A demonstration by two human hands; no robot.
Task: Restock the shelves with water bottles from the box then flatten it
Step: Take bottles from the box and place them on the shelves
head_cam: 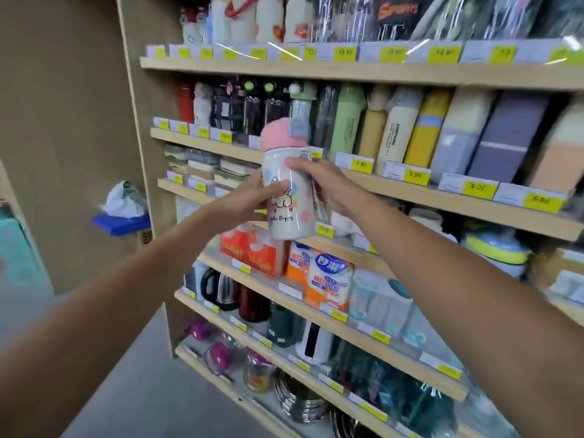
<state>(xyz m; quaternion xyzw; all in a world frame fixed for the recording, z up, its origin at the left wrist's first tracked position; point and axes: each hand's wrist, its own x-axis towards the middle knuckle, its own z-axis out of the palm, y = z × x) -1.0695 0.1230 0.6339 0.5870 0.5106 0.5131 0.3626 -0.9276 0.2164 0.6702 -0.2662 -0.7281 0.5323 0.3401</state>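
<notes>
Sitting far off to the left is a blue lid (121, 224) with a crumpled white bag (124, 200) on top of it. Next come the wooden shelves (442, 205), which fill the rest of what I see. Low down on them stands a shiny kettle (221, 289) with a black handle.

My left grip (249, 202) comes in from the left. Its fingers curl around the left side of the water bottle (290, 216), about halfway down. The bottle is white with soft colored spots and a little cartoon animal on the front. It has a pink cap (279, 134) on top. I hold it up in the air in front of the shelves, nearly straight up, tipped a little. It is not resting on any shelf. The cap is level with the row of other bottles on the second shelf from the top.

My right grip (322, 184) wraps the right side of the bottle, higher up, with the thumb lying across the front. So both grips are closed around the same bottle.

Further right a tall green bottle (347, 121) stands on the shelf, and yellow price tags (416, 177) run along the shelf edges.
</notes>
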